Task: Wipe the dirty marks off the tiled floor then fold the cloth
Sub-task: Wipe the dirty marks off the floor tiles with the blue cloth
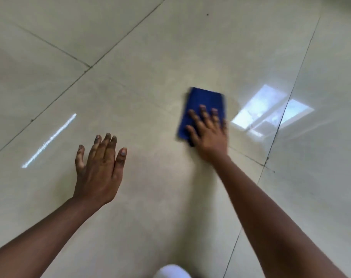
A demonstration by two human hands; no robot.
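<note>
Right hand: your right hand (207,135) lies flat on the blue cloth (200,109), fingers straight and spread a little, pressing it down on the floor. It looks blurry.
Left hand: your left hand (99,171) is flat too, fingers straight and close together, thumb out to the side. It holds nothing. You cannot tell if it touches the floor or hangs just over it. The fingertips (108,137) look dark and dirty.
Cloth: it is folded into a small rectangle and lies on the floor under your right fingers — the far half sticks out past them. It sits well apart from your left hand.
Floor: the tiled floor (150,93) is pale and shiny, with thin dark lines between big tiles. The cloth is on the same big tile as your left hand.
Marks: a tiny dark speck (207,14) sits far off, near the top. The tile around the cloth looks a bit dull — no clear marks show there.
Light: a bright window shine (270,111) lies just right of the cloth, and a thin bright streak (50,140) lies left of your left hand.
Bottom edge: something white and round (171,271) peeks in between your arms.
</note>
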